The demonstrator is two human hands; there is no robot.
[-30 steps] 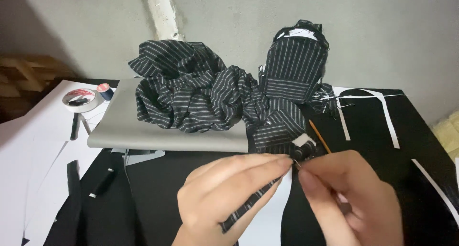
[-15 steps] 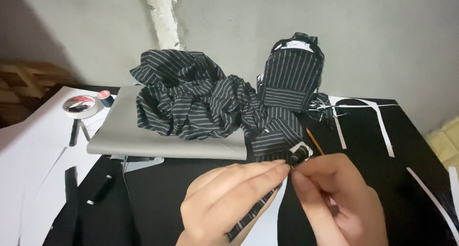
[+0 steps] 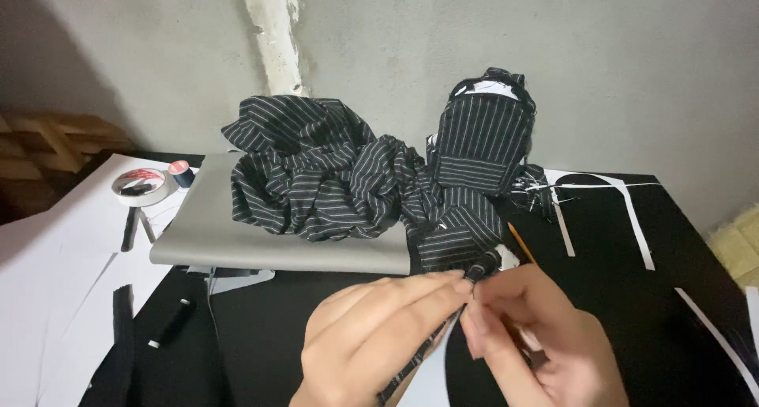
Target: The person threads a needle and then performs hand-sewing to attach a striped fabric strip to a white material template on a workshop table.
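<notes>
- The left hand (image 3: 371, 340) and right hand (image 3: 530, 336) meet fingertip to fingertip low in the view; both grips are closed narrowly on the top end of a thin striped fabric strip (image 3: 419, 356).
- The strip runs down and leftward between the two hands, over a white paper piece (image 3: 427, 379) on the black surface (image 3: 261, 336).
- Just behind the fingertips lies a heap of black pinstriped cloth (image 3: 316, 174), part of it resting on a flat grey board (image 3: 205, 233).
- A small striped backpack (image 3: 482, 142) stands upright at the wall, to the right of the heap.
- An orange pencil (image 3: 522, 243) lies beside the right hand.
- Far left, a tape roll (image 3: 142, 187) sits on white paper sheets (image 3: 47, 296); a black thread spool (image 3: 172, 322) lies nearer.
</notes>
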